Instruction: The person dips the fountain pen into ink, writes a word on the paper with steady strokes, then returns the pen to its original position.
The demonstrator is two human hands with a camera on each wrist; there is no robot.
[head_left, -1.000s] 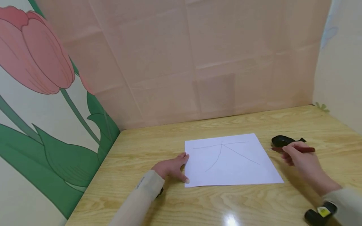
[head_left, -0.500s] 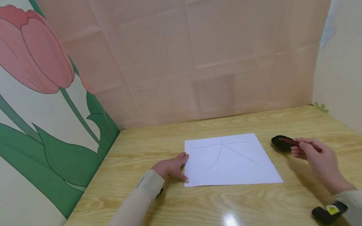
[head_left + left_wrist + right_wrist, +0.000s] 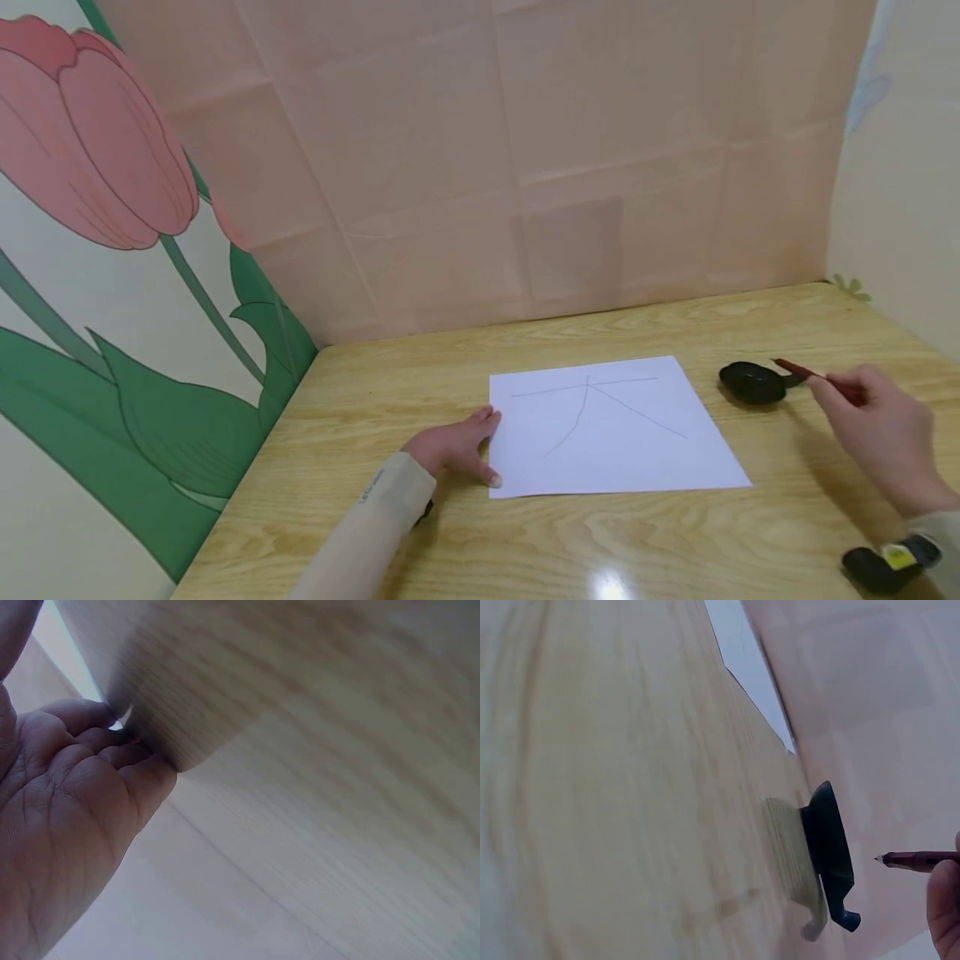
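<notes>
A white sheet of paper point(image 3: 622, 454) lies on the wooden table, with a few thin dark lines drawn across its upper part. My left hand point(image 3: 453, 443) rests at the paper's left edge, thumb and fingers spread and touching it. In the left wrist view the palm of the left hand point(image 3: 71, 799) shows, its fingertips down at the tabletop. To the right of the paper, my right hand point(image 3: 881, 433) pinches a dark red pen point(image 3: 798, 369), its tip up off the table. Just left of that hand sits a small black pan-shaped dish point(image 3: 752, 382) with a short handle.
The wooden table point(image 3: 360, 517) runs back to a creased pinkish sheet point(image 3: 570, 167) hanging behind it. A wall with a large painted tulip point(image 3: 97, 150) stands at the left, and a pale wall point(image 3: 903, 200) at the right.
My right hand has moved right with the pen, from beside the paper past the black dish, uncovering the dish's handle. The pen's tip now points up and left. My left hand has stayed put.
</notes>
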